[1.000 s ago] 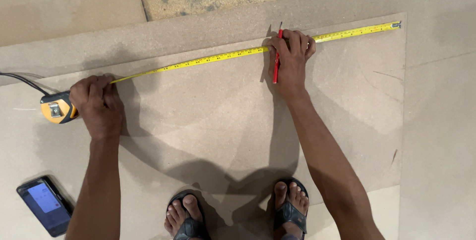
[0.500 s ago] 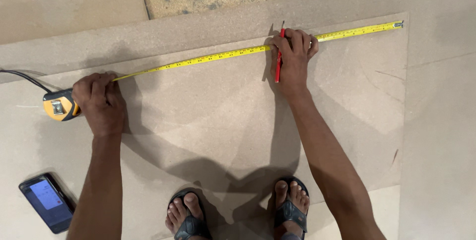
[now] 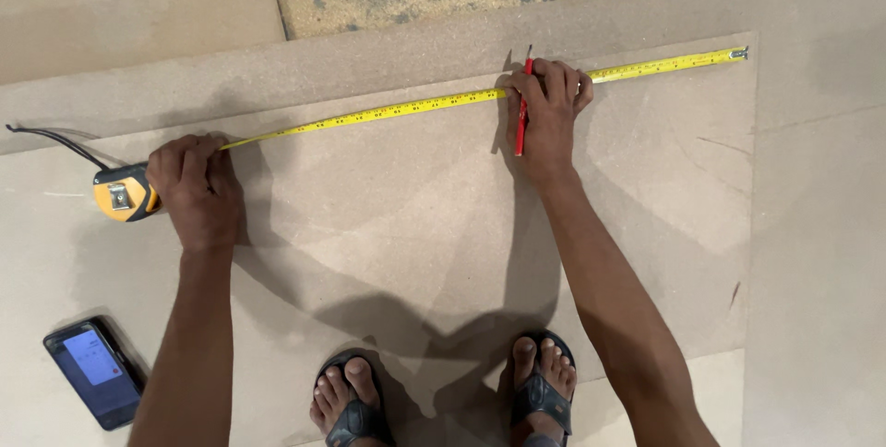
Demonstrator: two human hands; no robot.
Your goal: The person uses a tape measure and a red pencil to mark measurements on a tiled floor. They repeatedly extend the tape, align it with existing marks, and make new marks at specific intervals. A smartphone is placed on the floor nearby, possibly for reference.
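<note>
- Pressing down near the board's left edge, the left hand (image 3: 196, 189) has its grip closed over the yellow tape measure case (image 3: 123, 194), pinning it flat.
- The yellow tape blade (image 3: 406, 108) runs along the far edge of the brown board (image 3: 388, 226), its hook (image 3: 738, 53) caught at the far right corner.
- The right hand (image 3: 546, 110) pinches a red pencil (image 3: 521, 119), tip at the blade past the middle.
- A phone (image 3: 92, 371) lies on the floor by the near left corner; sandalled feet (image 3: 443, 396) stand at the near edge.
</note>
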